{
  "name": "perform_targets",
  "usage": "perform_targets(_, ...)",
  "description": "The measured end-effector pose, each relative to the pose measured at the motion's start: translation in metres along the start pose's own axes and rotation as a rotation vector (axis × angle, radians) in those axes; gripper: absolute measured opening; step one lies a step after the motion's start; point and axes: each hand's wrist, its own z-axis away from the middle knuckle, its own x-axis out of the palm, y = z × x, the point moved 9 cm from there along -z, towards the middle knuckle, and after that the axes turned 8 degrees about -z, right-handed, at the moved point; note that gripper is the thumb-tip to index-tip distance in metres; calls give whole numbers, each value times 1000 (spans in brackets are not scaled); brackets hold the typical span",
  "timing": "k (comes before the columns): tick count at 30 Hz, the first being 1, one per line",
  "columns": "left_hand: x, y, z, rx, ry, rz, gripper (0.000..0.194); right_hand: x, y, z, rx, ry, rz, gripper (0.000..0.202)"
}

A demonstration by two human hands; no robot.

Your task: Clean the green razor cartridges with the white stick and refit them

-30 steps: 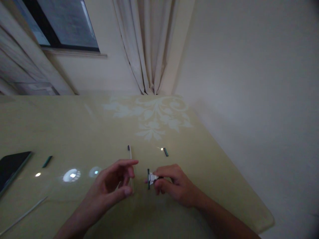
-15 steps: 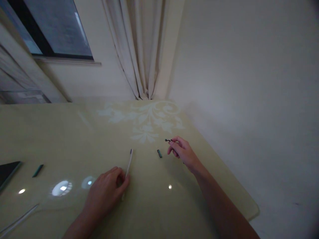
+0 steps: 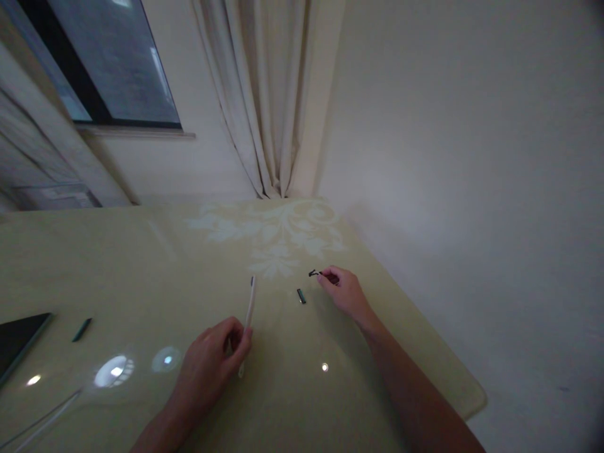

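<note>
Left hand (image 3: 212,357) now pinching toothbrush (image 3: 250,302), fingers curled

dim room, window light, glare on glossy tabletop (image 3: 141,270), soft shadows

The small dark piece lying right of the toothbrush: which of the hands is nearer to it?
Right. The right hand is close to the piece, on its right side; the left hand is farther, on its left, fingers at the toothbrush.

Desk (image 3: 283,402) open between left hand (image 3: 212,353) and right forearm (image 3: 401,371). Toothbrush (image 3: 251,299) in left hand juts toward 1 o'clock; small dark piece (image 3: 301,296) at right hand's (image 3: 346,290) 9 o'clock; wall (image 3: 462,189) blocks 3 o'clock.
</note>
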Motion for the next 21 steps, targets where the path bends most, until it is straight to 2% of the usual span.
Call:
perform_targets(7,-6,11,6,83,96,23,38,2,6,-2,16,-12,68,23)
perform_targets(15,-9,17,6,125,126,41,35,3,19,-4,83,-6,24,14)
perform_targets(21,-5,15,7,132,134,130,41,0,27,-7,129,61,74,5)
